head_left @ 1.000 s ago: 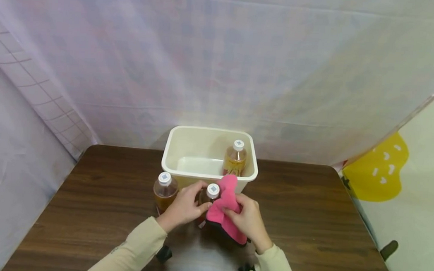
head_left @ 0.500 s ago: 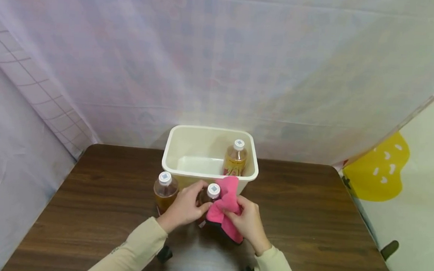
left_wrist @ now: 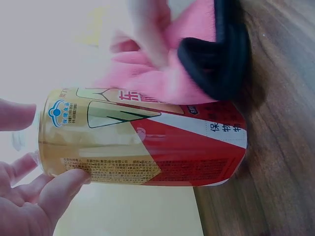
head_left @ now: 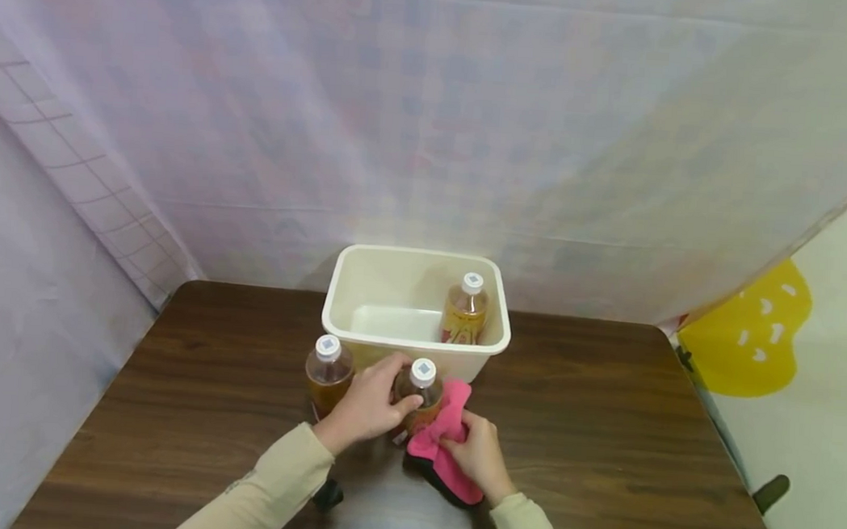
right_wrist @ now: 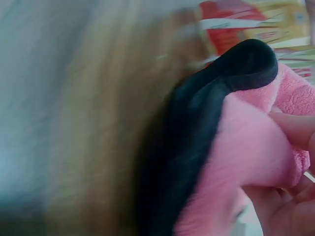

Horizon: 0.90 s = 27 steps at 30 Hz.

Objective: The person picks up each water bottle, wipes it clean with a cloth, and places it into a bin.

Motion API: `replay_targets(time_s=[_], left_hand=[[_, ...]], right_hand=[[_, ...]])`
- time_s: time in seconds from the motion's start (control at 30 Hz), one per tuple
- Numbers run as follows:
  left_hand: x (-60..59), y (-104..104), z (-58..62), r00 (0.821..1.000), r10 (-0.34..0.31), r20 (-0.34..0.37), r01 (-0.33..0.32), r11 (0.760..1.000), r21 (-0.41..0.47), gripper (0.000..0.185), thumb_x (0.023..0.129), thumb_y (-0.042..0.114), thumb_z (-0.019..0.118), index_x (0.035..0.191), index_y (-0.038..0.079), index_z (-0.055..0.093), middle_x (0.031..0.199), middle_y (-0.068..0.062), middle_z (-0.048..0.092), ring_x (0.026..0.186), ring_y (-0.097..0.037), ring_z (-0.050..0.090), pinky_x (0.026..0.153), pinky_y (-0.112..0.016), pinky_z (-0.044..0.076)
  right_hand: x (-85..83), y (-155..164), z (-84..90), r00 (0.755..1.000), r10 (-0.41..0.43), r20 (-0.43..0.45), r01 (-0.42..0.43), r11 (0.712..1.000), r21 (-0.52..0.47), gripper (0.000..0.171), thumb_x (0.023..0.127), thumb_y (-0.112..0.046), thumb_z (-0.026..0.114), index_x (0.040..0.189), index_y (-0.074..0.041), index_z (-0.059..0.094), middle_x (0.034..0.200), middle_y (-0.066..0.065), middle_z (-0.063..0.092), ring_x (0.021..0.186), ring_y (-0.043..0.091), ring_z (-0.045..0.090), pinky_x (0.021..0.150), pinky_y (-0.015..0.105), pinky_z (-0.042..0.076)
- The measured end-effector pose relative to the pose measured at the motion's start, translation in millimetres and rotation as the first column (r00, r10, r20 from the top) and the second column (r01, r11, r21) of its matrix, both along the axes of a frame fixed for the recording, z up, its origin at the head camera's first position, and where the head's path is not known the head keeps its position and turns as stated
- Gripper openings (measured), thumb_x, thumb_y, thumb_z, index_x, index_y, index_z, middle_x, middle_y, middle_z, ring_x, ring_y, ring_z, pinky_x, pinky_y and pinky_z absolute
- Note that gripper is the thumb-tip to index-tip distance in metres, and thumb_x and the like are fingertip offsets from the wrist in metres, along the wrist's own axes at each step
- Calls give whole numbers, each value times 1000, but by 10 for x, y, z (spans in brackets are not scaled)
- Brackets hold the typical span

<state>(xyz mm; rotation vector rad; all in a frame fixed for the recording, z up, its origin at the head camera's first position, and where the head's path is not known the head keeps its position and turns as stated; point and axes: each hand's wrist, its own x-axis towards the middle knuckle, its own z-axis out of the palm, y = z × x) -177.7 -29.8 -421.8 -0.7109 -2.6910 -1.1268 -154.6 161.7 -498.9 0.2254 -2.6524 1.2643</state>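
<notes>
Holding a bottle of amber drink point(head_left: 421, 394) from its left side, the left hand point(head_left: 367, 404) has its fingers curled round the bottle's upper body, just below the white cap. This bottle stands upright on the brown wooden tabletop point(head_left: 602, 437), a little below the middle of the head frame and directly in front of the cream plastic bin point(head_left: 361, 333). The right hand point(head_left: 479, 456) is clamped on a pink cloth point(head_left: 445, 436) with a black underside, and it presses the cloth against the right side of the same bottle. Both hands are close together, with only the bottle and the cloth between them.

The left wrist view shows the label well: the lower part is red with a white band, the upper part is yellow with line drawings, and a small round blue logo sits near the top. Some Chinese characters are printed in red and in white, but most of them are partly covered by the cloth or too small to read with certainty. The cap carries a small square printed mark.

A second bottle point(head_left: 327, 372) of the same kind stands just left of the left hand, apart from it. A third bottle point(head_left: 466, 312) stands upright inside the bin, in its right part. Pale sheets hang behind the tabletop, and a yellow shape point(head_left: 742, 341) appears at the right edge of the frame.
</notes>
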Motion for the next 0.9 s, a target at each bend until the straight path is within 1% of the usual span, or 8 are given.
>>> replay_targets(time_s=[0.1, 0.2, 0.3, 0.4, 0.5, 0.63, 0.77, 0.9], left_hand=[[1, 6, 16, 1000, 0, 14, 0, 1000, -5, 38, 78, 22, 70, 110, 11, 52, 90, -1, 58, 66, -10, 50, 62, -26, 43], [2, 8, 27, 1000, -2, 18, 2, 1000, -1, 38, 78, 22, 70, 110, 10, 52, 89, -2, 58, 66, -12, 51, 62, -26, 43], [-1, 11, 27, 1000, -7, 20, 6, 1000, 4, 38, 78, 21, 70, 110, 10, 52, 91, -3, 59, 68, -14, 52, 63, -27, 44], [3, 11, 20, 1000, -8, 29, 8, 1000, 12, 38, 78, 21, 70, 110, 10, 52, 92, -6, 60, 69, -16, 53, 64, -28, 44], [3, 5, 11, 999, -8, 31, 7, 1000, 25, 38, 77, 20, 70, 109, 10, 53, 94, -7, 60, 69, -16, 53, 64, -28, 44], [-1, 2, 3, 1000, -4, 23, 4, 1000, 31, 38, 76, 20, 71, 108, 10, 53, 92, -5, 60, 68, -14, 53, 63, -27, 44], [1, -3, 9, 1000, -4, 18, 3, 1000, 29, 37, 76, 19, 71, 108, 11, 53, 93, -3, 60, 72, -13, 54, 65, -27, 45], [-2, -8, 14, 1000, -8, 16, 7, 999, 39, 37, 75, 16, 69, 108, 11, 54, 95, -3, 61, 80, -16, 57, 67, -29, 47]], right_hand=[[-7, 18, -67, 1000, -2, 20, 1, 1000, 29, 20, 61, 1, 78, 72, -4, 62, 62, 4, 60, 57, 10, 48, 49, 21, 41], [-7, 30, -90, 1000, 1, 23, -2, 1000, 25, 19, 61, 1, 77, 71, -4, 62, 62, 5, 60, 56, 10, 48, 48, 21, 41], [2, 35, -73, 1000, 6, 13, -6, 1000, 20, 19, 61, 1, 77, 70, -4, 62, 61, 3, 58, 55, 9, 46, 47, 21, 40], [18, 35, -21, 1000, 12, -19, -12, 999, 30, 19, 61, 0, 78, 68, -6, 61, 57, -1, 55, 54, 6, 43, 46, 20, 37], [38, 23, 91, 996, 25, -81, -23, 999, 28, 20, 61, 1, 78, 68, -7, 61, 54, -4, 51, 51, 2, 40, 45, 19, 36], [50, 11, 330, 985, 37, -170, -35, 999, 14, 21, 60, 2, 78, 70, -7, 62, 53, -5, 50, 50, 1, 38, 43, 18, 36], [30, 0, 571, 968, 52, -246, -50, 999, 18, 24, 59, 2, 79, 73, -7, 63, 58, -4, 53, 53, 2, 41, 46, 19, 37], [-9, -30, 736, 948, 89, -306, -77, 996, 50, 24, 60, 0, 80, 76, -9, 64, 65, -2, 59, 58, 6, 47, 52, 22, 41]])
